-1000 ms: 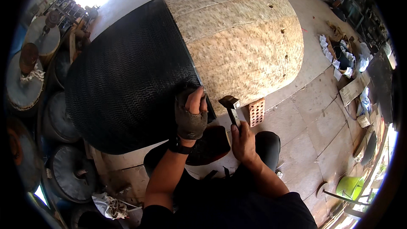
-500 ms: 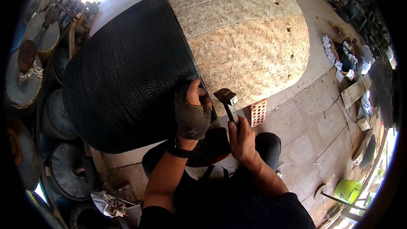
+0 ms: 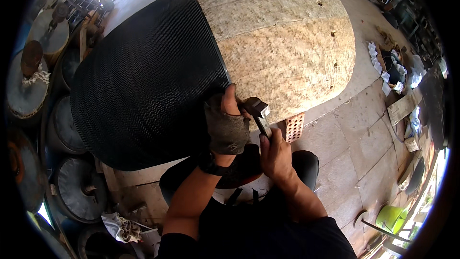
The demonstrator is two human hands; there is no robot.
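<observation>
A large barrel-shaped drum (image 3: 287, 52) lies in front of me, its right part pale and mottled. Black ribbed wrapping (image 3: 143, 76) covers its left part and ends in a straight edge. My left hand (image 3: 226, 129), in a worn fingerless glove, is at the near end of that edge. Its thumb points up and its fingers are curled; what they grip, if anything, is hidden. In my right hand (image 3: 276, 158) is a hammer (image 3: 261, 117), held by its handle. The hammer's head is right beside my left fingers, over the pale surface.
A perforated red brick (image 3: 294, 127) stands under the drum's near right side. Several round metal drums (image 3: 79, 189) crowd the left. On the right are a wooden board (image 3: 404, 107), a basket-like thing with white tabs (image 3: 390, 67) and a lime-green bucket (image 3: 392, 218).
My left hand has shifted slightly right, closer to the hammer head. The right hand still grips the hammer in nearly the same spot. The whole view has shifted a little.
</observation>
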